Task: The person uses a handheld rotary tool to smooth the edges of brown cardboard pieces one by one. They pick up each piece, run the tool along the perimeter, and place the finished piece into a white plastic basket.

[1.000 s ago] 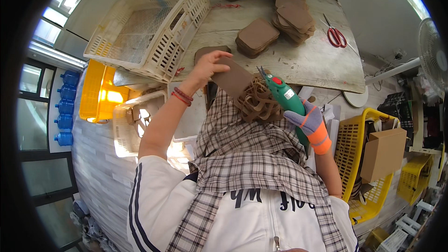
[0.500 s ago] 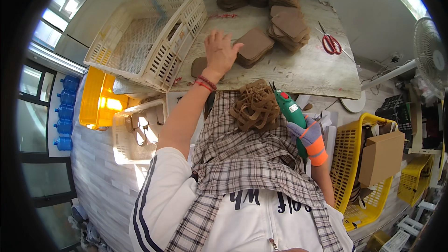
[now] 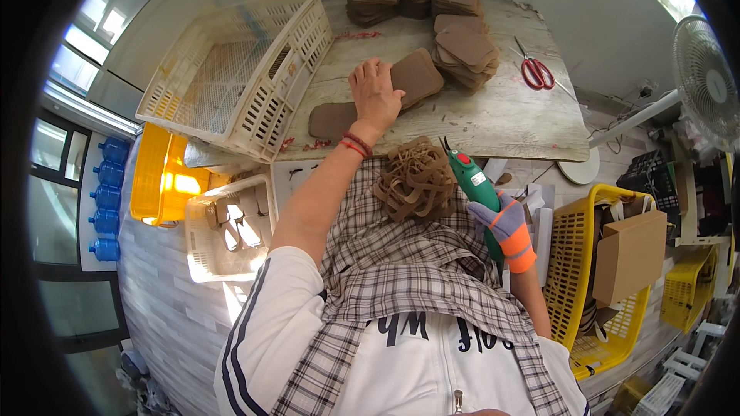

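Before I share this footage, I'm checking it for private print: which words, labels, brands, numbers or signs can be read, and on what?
White top: large dark lettering, inverted, partly covered; legible letters not copied here.
Green handheld tool: small white label, too small to read.
Fan: a hub mark, too small to read.

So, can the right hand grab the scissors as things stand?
Probably not: the right hand is wrapped around the green tool, so it looks occupied, though nothing seems to lie over the scissors on the table.

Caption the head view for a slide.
Gloved right hand holds green pointed tool; bare left hand at brown rounded-corner sheet stack.
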Action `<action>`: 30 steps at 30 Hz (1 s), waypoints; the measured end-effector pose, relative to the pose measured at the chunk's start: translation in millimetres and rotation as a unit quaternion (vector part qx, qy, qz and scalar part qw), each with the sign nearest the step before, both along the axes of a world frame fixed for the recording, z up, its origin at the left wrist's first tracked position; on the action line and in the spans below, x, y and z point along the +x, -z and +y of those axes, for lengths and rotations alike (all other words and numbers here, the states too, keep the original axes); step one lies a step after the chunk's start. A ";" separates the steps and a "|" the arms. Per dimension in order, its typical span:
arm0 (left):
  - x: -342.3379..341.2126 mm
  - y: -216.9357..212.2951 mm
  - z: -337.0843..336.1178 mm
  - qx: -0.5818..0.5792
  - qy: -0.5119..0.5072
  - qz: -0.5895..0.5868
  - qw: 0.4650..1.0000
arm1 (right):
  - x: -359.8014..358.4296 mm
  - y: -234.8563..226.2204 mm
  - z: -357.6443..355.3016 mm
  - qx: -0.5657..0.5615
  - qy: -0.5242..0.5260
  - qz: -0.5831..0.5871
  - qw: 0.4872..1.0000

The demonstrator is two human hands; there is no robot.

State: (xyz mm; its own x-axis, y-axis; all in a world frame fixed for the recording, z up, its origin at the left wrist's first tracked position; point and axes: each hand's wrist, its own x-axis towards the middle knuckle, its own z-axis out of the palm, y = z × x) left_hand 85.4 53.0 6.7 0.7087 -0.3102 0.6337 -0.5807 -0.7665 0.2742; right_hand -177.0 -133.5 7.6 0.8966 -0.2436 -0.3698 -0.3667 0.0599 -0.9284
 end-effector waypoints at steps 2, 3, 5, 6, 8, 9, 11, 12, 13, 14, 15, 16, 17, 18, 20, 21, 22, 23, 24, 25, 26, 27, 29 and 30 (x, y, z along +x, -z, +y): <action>-4.2 -5.6 -1.1 -0.031 0.007 0.000 0.999 | 0.6 -1.9 -0.4 -0.013 -0.012 0.006 1.000; -5.4 -8.0 -0.3 -0.022 0.007 0.017 1.000 | 1.1 -3.0 -0.6 -0.020 -0.018 0.009 1.000; -6.8 -11.9 3.6 -0.002 0.006 0.051 0.999 | 2.7 -7.2 0.5 -0.014 -0.019 0.003 1.000; -6.3 -13.7 6.7 -0.086 0.033 0.163 0.982 | 3.5 -8.3 0.9 -0.011 -0.019 0.000 1.000; -5.2 -18.1 12.6 -0.248 0.084 0.373 0.890 | 5.8 -5.7 0.0 -0.013 -0.016 -0.007 1.000; -12.1 -24.4 11.0 -0.376 0.103 0.393 0.832 | 7.9 -4.9 -0.1 -0.013 -0.015 -0.012 1.000; -35.7 -32.0 1.8 -0.609 0.136 0.409 0.666 | 12.7 -9.5 2.0 -0.023 -0.002 -0.026 0.999; -43.1 -29.9 -2.4 -0.659 0.159 0.411 0.610 | 14.6 -12.5 3.7 -0.028 0.003 -0.031 0.999; -49.6 -27.8 -7.4 -0.705 0.181 0.410 0.549 | 16.6 -14.2 5.0 -0.026 0.009 -0.035 0.999; -54.0 -26.0 -12.3 -0.747 0.203 0.406 0.485 | 18.7 -15.9 5.6 -0.024 0.015 -0.039 0.999; -56.7 -24.4 -16.5 -0.760 0.210 0.411 0.457 | 20.4 -18.0 6.5 -0.023 0.022 -0.042 0.999; -58.8 -22.8 -20.3 -0.772 0.217 0.416 0.428 | 21.5 -22.4 8.8 -0.010 0.028 -0.048 0.998; -60.9 -21.4 -23.9 -0.783 0.224 0.421 0.400 | 22.2 -28.1 11.6 0.003 0.034 -0.053 0.998; -62.8 -21.0 -27.3 -0.787 0.228 0.419 0.390 | 22.7 -32.5 12.8 0.016 0.041 -0.058 0.997; -66.6 -21.8 -33.3 -0.795 0.237 0.416 0.372 | 23.5 -36.7 11.9 0.009 0.040 -0.055 0.998; -68.3 -21.5 -35.7 -0.797 0.235 0.420 0.365 | 23.7 -38.5 11.5 0.006 0.040 -0.053 0.998; -69.9 -21.0 -38.0 -0.799 0.232 0.424 0.357 | 23.7 -40.6 11.4 0.002 0.040 -0.051 0.998; -71.5 -20.7 -40.1 -0.800 0.230 0.429 0.351 | 23.6 -42.7 11.5 -0.003 0.040 -0.048 0.998; -73.4 -20.8 -42.2 -0.802 0.226 0.432 0.345 | 23.5 -43.9 11.5 -0.007 0.040 -0.046 0.998; -75.4 -21.0 -44.2 -0.803 0.222 0.436 0.340 | 23.2 -44.2 11.2 -0.004 0.042 -0.054 0.998; -77.3 -21.9 -46.2 -0.804 0.218 0.439 0.335 | 23.2 -44.2 10.9 0.000 0.043 -0.062 0.997; -80.2 -23.3 -47.9 -0.805 0.212 0.446 0.329 | 23.2 -44.0 10.3 0.004 0.045 -0.070 0.997; -86.4 -25.9 -49.9 -0.807 0.201 0.458 0.315 | 23.8 -43.1 9.0 0.001 0.050 -0.066 0.997; -87.8 -24.4 -50.4 -0.801 0.214 0.461 0.317 | 24.1 -42.7 8.4 -0.001 0.053 -0.064 0.997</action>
